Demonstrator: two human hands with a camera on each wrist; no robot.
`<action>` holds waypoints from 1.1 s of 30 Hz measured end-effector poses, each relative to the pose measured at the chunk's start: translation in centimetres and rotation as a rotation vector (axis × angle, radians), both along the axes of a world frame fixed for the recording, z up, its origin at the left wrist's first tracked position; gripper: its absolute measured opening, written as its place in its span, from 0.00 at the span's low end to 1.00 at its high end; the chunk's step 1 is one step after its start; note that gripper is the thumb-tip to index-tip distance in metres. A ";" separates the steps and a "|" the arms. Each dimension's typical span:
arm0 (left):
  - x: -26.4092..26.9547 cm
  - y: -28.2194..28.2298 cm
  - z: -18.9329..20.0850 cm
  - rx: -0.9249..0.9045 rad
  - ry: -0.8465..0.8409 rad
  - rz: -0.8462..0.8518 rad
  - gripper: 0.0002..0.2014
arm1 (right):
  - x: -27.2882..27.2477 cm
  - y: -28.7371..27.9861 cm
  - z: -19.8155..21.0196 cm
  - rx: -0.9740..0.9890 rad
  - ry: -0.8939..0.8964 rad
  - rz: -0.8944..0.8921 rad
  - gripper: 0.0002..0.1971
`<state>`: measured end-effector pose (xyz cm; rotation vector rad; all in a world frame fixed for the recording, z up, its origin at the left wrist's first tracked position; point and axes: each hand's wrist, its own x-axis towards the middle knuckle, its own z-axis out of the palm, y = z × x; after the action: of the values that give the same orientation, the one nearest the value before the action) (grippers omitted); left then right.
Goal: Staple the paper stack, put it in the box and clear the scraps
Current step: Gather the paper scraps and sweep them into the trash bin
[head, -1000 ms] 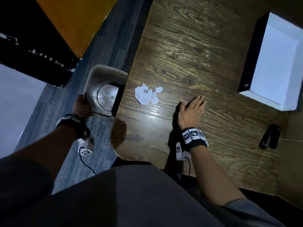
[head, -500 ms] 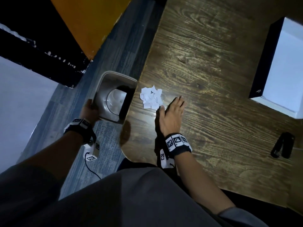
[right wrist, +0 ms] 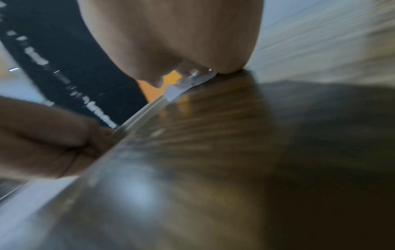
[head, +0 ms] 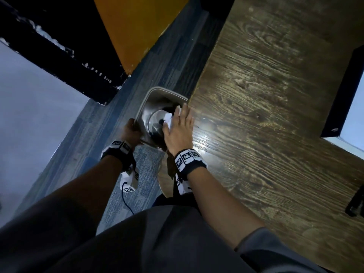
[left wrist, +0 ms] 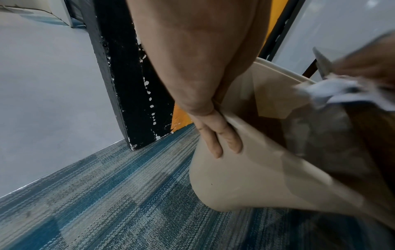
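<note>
**Scraps at the desk edge, bin held beneath**

No brand or readable writing shows; the wristbands carry only black-and-white square code markers.

Nearest, at 6 o'clock in the head view, lie the person's dark lap and both forearms. The left hand grips the near rim of the beige bin, thumb inside and fingers curled down its outer wall, holding it tilted against the desk edge. The right hand lies flat with fingers straight on the wooden desk, its fingertips past the edge over the bin's mouth. The paper scraps sit at 10 o'clock of that hand, touching its fingers, right over the bin opening.

The left wrist view alone shows the grip on the bin wall and the blurred scraps at the rim; the right wrist view is blurred, showing the palm pressed on the desk.

Farther off, at 3 o'clock, stands the box, and at 4 o'clock the black stapler.
</note>
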<state>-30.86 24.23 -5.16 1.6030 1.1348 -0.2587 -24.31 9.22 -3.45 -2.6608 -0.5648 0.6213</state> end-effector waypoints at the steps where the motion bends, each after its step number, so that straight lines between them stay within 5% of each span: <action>1: -0.1 0.0 -0.1 0.003 0.007 -0.019 0.17 | 0.0 0.9 0.0 -0.006 0.001 0.062 0.35; 5: -0.8 0.2 -2.1 0.061 0.007 -0.056 0.14 | 0.3 4.3 0.0 -0.065 0.123 0.279 0.34; 11: -0.4 -0.5 -1.6 0.033 0.046 -0.050 0.24 | 1.0 4.5 2.1 -0.081 0.118 0.215 0.10; 16: -0.3 -0.1 -2.5 0.032 0.025 -0.032 0.21 | 1.9 3.0 3.0 0.083 0.167 0.308 0.18; 20: 0.4 0.3 -2.8 -0.010 -0.015 -0.020 0.21 | 2.0 -3.0 4.1 0.252 -0.095 -0.036 0.20; 23: 1.0 0.5 -2.7 0.015 -0.034 -0.023 0.21 | 3.0 -9.4 3.5 0.055 -0.211 -0.301 0.26; 27: 1.6 0.9 -2.7 0.021 -0.068 -0.012 0.22 | 3.6 -13.8 0.9 -0.200 -0.070 -0.527 0.35; 33: 2.3 0.9 -2.8 0.048 -0.039 -0.029 0.20 | 0.9 -6.8 -0.3 -0.145 -0.018 -0.335 0.38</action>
<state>-28.53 25.15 -7.98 1.6605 1.0965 -0.2196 -23.38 2.40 -3.78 -2.8074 -0.0736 0.5571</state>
